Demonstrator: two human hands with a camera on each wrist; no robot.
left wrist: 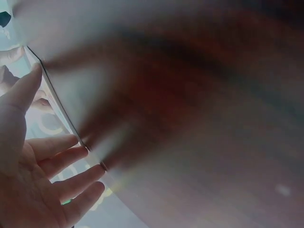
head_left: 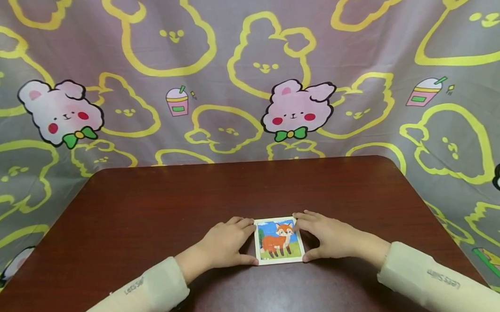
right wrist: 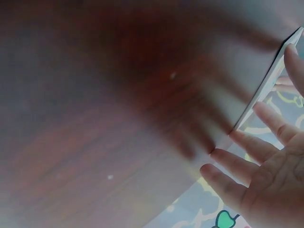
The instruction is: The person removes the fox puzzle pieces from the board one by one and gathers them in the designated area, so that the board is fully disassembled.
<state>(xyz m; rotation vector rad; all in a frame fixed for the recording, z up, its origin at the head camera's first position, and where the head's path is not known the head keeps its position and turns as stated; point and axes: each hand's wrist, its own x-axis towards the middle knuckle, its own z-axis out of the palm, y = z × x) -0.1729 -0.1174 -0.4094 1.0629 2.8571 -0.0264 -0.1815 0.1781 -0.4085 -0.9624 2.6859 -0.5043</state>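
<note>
A small square fox puzzle [head_left: 278,239] in a white frame lies flat on the table, its picture facing up. My left hand [head_left: 227,244] touches its left side, thumb at the near corner and fingertips at the far one. On the opposite side my right hand [head_left: 332,236] touches the frame the same way. In the left wrist view, the fingers of the left hand [left wrist: 52,175] are extended and spread, tips along the frame's thin edge [left wrist: 59,102]. Likewise, the right wrist view has the right hand [right wrist: 270,175] with fairly straight fingers against the edge [right wrist: 261,90].
The dark reddish-brown wooden table [head_left: 150,203] has rounded far corners. Behind it and along both sides hangs a grey curtain [head_left: 227,49] printed with yellow outlines, rabbits and drink cups. Pale sleeves [head_left: 151,293] cover both forearms.
</note>
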